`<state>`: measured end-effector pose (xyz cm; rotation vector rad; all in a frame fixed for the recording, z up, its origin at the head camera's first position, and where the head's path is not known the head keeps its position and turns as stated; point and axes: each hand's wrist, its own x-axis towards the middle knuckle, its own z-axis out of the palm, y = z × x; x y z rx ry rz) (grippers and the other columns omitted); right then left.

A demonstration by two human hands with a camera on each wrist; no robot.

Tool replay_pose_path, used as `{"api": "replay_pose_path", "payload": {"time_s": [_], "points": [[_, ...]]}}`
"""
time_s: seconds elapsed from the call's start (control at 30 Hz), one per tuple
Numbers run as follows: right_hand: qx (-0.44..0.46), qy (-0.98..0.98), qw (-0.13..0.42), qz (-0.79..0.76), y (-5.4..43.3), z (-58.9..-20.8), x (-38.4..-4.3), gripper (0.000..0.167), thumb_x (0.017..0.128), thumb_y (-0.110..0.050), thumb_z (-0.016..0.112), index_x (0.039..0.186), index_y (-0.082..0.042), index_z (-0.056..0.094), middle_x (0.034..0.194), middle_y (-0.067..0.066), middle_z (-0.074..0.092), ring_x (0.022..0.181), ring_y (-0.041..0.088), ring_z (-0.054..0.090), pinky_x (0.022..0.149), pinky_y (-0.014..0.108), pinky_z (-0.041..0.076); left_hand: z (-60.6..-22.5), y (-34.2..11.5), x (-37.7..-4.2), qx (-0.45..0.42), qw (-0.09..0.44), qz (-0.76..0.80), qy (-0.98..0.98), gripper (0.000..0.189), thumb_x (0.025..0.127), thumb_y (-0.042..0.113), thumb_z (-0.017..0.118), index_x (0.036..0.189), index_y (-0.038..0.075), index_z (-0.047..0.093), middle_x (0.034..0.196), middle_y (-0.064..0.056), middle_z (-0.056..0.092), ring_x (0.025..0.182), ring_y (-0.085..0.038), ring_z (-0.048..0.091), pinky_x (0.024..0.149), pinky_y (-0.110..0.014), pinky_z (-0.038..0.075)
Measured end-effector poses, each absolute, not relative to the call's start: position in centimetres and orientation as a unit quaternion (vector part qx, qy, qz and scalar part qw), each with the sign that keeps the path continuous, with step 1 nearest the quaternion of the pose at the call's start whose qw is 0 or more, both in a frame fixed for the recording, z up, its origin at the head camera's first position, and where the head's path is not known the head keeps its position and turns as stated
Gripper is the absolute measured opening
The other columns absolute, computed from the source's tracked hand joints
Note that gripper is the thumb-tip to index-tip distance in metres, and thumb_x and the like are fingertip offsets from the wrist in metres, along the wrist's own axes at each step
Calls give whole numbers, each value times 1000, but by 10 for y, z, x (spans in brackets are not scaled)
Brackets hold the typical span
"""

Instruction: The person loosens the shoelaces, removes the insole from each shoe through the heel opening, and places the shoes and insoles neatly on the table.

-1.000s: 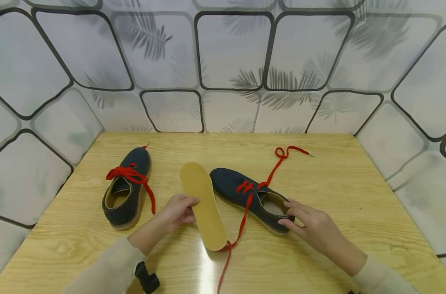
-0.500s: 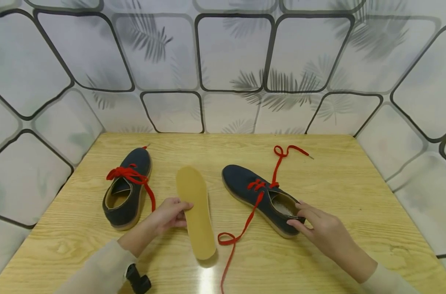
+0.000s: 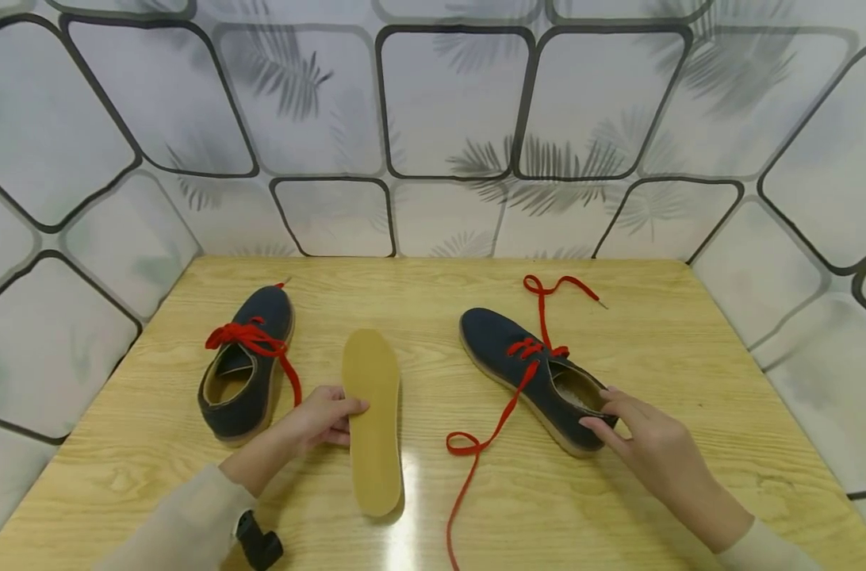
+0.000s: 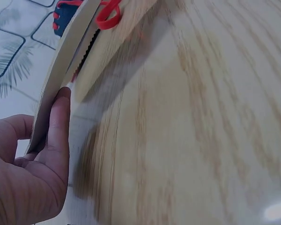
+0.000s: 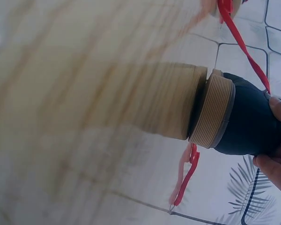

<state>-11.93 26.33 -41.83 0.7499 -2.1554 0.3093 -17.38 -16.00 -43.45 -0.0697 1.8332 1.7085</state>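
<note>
Pinched by its left edge in my left hand (image 3: 326, 416) is a tan insole (image 3: 374, 444), thumb on top and fingers beneath. In the left wrist view the insole (image 4: 61, 70) stands edge-on between thumb and fingers, raised over the wood. My right hand (image 3: 650, 444) grips the heel collar of a navy shoe (image 3: 500, 337), its toe pointing to the back left. The shoe's red lace (image 3: 476, 446) is loose, one end trailing to the front and the other to the back. In the right wrist view the heel (image 5: 248, 117) shows with its ridged tan sole.
A second navy shoe (image 3: 242, 400), its red lace tied in a bow, stands on the left of the wooden table (image 3: 690, 333). A patterned white wall covering (image 3: 454, 103) surrounds the table at the back and sides.
My right hand has slid the shoe to the right, its front lace trailing along. My left hand has drawn the insole slightly left and toward me, turning it straighter. The second shoe stays put.
</note>
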Motion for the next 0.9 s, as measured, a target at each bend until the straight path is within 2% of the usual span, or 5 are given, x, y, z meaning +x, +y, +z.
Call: {"api": "replay_pose_path", "payload": {"time_s": [0.27,0.57,0.9], "points": [[295,-856,407,120,268,-417,-121,57,94,-52,48,75,0,62,82,17,71,61,26,67,40,29,46,-435,-168,-176,-50,294,639,709,15,94,11,53,98,-4,52,77,-7,70,66,-13,68,59,-27,57],[275,-872,395,83,277,-413,-116,60,95,-53,44,79,2,61,86,20,71,52,25,63,37,27,42,-437,-176,-177,-34,292,618,729,20,95,11,51,103,-7,50,78,-8,71,67,-13,69,60,-28,57],[239,-889,386,56,293,-415,-117,67,96,-56,39,84,6,62,82,21,69,51,27,63,39,34,45,-442,-182,-175,-23,293,609,736,21,95,12,52,103,-7,55,78,-6,71,67,-11,68,59,-26,56]]}}
